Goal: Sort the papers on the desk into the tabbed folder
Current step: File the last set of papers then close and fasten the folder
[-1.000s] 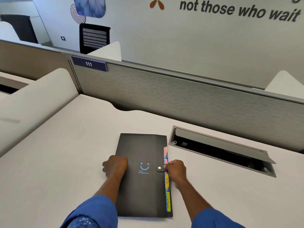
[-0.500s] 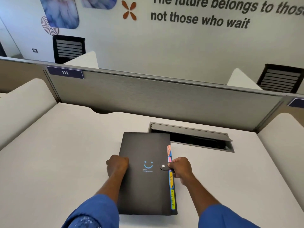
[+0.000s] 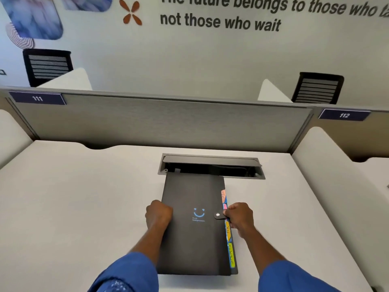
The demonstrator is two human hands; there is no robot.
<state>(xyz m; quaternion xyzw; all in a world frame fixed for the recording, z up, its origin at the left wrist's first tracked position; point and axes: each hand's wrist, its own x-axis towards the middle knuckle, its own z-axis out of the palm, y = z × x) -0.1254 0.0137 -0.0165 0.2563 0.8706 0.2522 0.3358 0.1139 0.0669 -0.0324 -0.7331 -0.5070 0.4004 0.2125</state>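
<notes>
Okay, tabbed folder (image 3: 193,239) lies flat and closed in the middle of the desk (image 3: 73,207), its far edge right at the open cable tray (image 3: 210,165)

Left hand (image 3: 159,214) sits on the folder's left spine edge, fingers curled together over that edge and pinning it down; can't tell if the tips go under it

Right hand (image 3: 241,217) is at the right edge, fingers bunched together and nipping the end of the snap strap (image 3: 219,215) that wraps over the cover

Coloured tabs (image 3: 228,230) stick out along the right edge, under and around that hand

No loose papers in view on the desk

Handling, as a guess: smooth plastic cover, light, semi-stiff, so it will likely flex if lifted by one corner and slide on the smooth desktop when tugged. That makes the left-hand brace on the spine useful. Best hold for opening looks like the strap end, peeled up off the snap stud, then the cover's free right edge. The tabs look thin and bendable, so they are poor grab points. The tray gap behind is a spot where the folder could catch or tip
</notes>
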